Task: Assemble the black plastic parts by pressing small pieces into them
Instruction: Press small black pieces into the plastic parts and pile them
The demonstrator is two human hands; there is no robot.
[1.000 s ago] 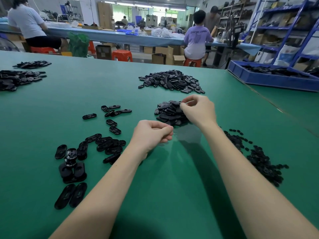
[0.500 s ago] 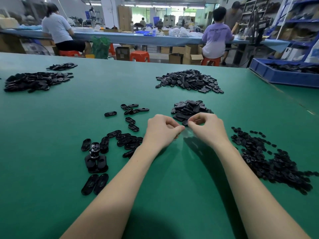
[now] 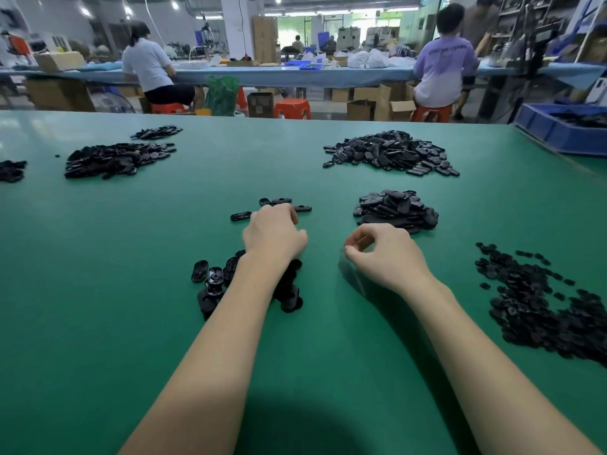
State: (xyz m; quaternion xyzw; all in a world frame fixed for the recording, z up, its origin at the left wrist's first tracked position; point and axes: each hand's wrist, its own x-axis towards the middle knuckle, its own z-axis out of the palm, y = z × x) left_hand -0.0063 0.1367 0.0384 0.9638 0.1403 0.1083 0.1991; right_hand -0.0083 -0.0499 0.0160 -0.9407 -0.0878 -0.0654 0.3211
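Note:
My left hand hovers knuckles-up over a few loose black oval parts, its fingers curled down; anything under them is hidden. My right hand floats just above the green table, loosely curled, thumb near the index finger, with nothing visible between them. Just beyond the right hand sits a small heap of oval parts. A spread of small black pieces lies to the right. More oval parts lie under my left forearm.
A larger pile of black parts lies further back, and other piles at the far left. A blue tray with parts stands at the right edge. Beyond the table, people sit at another bench.
The hands met at the table's centre and have now parted. My left hand moved left and forward over the loose oval parts. My right hand drew back from the heap.

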